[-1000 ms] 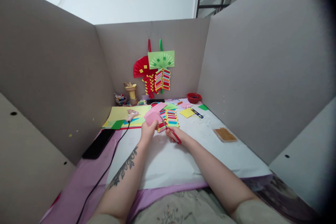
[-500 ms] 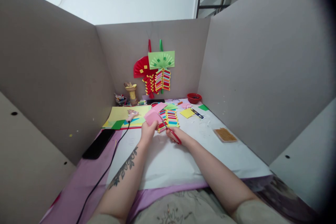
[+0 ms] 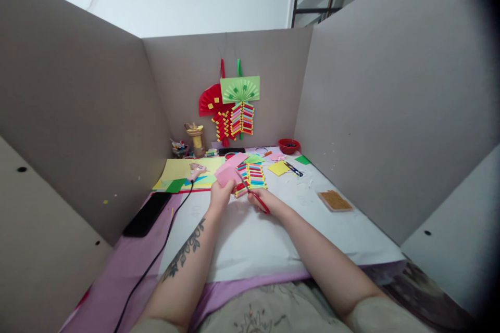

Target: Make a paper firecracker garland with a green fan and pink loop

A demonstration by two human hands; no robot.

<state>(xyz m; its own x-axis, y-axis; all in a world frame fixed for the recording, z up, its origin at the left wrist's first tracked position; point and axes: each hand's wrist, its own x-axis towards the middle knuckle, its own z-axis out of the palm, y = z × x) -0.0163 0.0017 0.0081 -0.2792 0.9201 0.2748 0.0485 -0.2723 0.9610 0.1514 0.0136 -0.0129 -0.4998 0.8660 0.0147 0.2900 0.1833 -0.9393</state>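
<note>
My left hand pinches a piece of pink paper above the table. My right hand is closed round the red handles of a pair of scissors. Their blades point up and left and meet the paper's right edge; whether the blades are apart I cannot make out. Just behind my hands lies a craft of rolled paper tubes, striped in red, yellow, blue and pink. The pink paper and my fingers cover part of it.
On the left are a pink glue gun with a black cord, yellow sheets and a black phone. To the right lie yellow paper, a cutter, a brown block and a red bowl. Paper fans hang behind.
Almost nothing differs. Both hands, the pink paper and the scissors stay in nearly the same place.
</note>
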